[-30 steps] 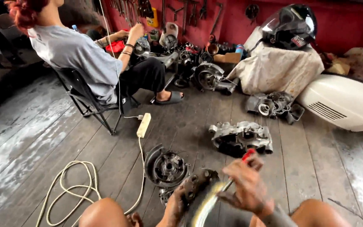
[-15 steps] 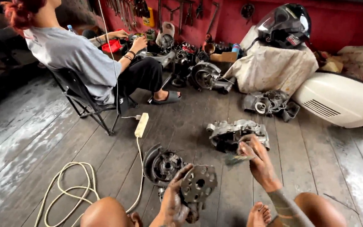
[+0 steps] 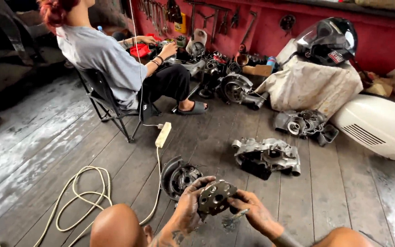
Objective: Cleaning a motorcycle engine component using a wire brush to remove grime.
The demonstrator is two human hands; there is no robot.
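Two hands, one round metal part
Left hand [image 3: 189, 206] and right hand [image 3: 254, 213] each clasp the perforated disc [image 3: 216, 197]; three engine casings [image 3: 267, 156] lie on the floor [image 3: 46, 151]

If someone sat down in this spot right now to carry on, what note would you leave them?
Left hand: grips the round metal part by its left edge.
Right hand: supports the part's right side and holds a small tool.
The part is held up over the plank floor, between the knees.
Close by: round engine cover just beyond the hands, engine case to the right.
What is done or left cannot be told.
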